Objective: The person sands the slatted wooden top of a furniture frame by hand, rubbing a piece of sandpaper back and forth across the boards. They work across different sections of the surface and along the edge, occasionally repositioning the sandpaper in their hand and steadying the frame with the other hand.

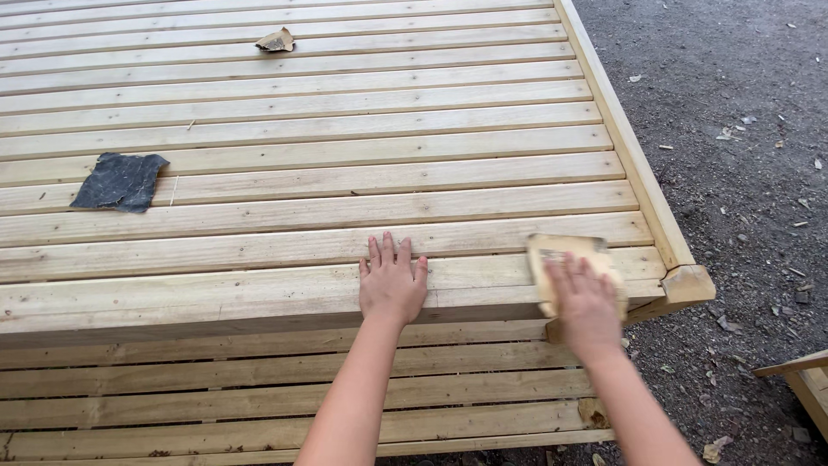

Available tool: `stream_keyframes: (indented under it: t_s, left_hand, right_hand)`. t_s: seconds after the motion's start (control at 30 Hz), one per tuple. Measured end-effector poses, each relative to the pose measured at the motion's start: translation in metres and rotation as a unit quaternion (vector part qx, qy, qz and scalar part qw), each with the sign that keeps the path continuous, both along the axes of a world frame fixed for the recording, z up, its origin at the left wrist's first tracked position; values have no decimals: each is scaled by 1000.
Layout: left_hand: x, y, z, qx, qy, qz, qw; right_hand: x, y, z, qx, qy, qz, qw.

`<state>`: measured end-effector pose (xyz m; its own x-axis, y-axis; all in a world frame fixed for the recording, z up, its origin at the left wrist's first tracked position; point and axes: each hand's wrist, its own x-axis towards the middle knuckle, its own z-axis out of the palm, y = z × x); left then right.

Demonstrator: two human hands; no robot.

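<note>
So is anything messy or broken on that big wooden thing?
Nothing looks broken. Two loose bits lie apart on the slats: a dark sandpaper sheet, crumpled, and a small tan scrap near the far edge. The right hand presses a tan sheet; the left hand lies flat.

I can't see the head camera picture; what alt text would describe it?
A person's right hand presses a tan sandpaper sheet onto the front edge of a slatted wooden frame, while the left hand lies flat beside it. A dark sandpaper sheet and a tan scrap lie on the slats; gravel is at right.
</note>
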<state>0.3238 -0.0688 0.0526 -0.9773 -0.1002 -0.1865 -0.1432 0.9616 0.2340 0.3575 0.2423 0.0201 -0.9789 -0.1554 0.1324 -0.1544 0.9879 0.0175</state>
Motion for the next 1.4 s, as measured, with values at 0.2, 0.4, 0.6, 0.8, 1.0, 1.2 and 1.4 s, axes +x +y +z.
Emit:
stream_keyframes:
  t_s: [0.2,0.4,0.6,0.8,1.0,1.2,1.4]
  left_hand:
    - [4,8,24,-13,-31,5,999]
    - [3,4,20,2,-16,13,1000]
    - [3,7,21,-18,-27,13,999]
    - [1,9,21,-31,-51,8,998]
    - [-1,1,3,48,16,53,997]
    - [-2,3,-2,18,21,52,998]
    - [-3,3,-7,19,33,32,999]
  right_hand:
    - [-4,-8,8,132,-54,-99,985]
    - [28,-159,-15,-6,-8,81,997]
    - [4,-8,-7,-53,-21,-168,984]
    - [19,-102,-15,-56,-5,-150,987]
    - [31,-174,-21,-56,-71,5,996]
    - [2,13,-17,-104,-3,-211,972]
    - [26,-112,-8,-107,33,-112,987]
